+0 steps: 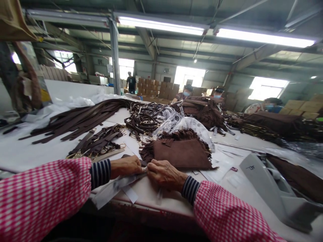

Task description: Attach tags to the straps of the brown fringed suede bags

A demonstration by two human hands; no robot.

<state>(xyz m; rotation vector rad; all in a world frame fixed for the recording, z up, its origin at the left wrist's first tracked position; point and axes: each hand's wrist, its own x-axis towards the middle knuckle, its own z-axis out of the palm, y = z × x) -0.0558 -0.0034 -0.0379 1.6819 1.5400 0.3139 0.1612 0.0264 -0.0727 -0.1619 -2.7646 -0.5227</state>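
My left hand [127, 165] and my right hand [164, 173] meet at the table's front edge, fingers closed. Between them they grip a long clear plastic sleeve [112, 190], whose loose end trails left over the edge. Just behind my left fingers a bit of dark strap shows; whether it lies inside the plastic is hidden. A brown suede bag with fringe [180, 153] lies flat right behind my right hand. Beyond my left hand are brown straps with metal clasps [101, 141] in a loose pile. A small white paper slip [130, 193] rests under the plastic.
Long brown strips [83, 117] spread over the left of the white table. More clasped straps [143, 121], crumpled plastic [194, 129] and stacked brown bags [202, 111] lie farther back. A grey tape dispenser [275, 191] stands at right. Several people are in the background, near cardboard boxes [148, 87].
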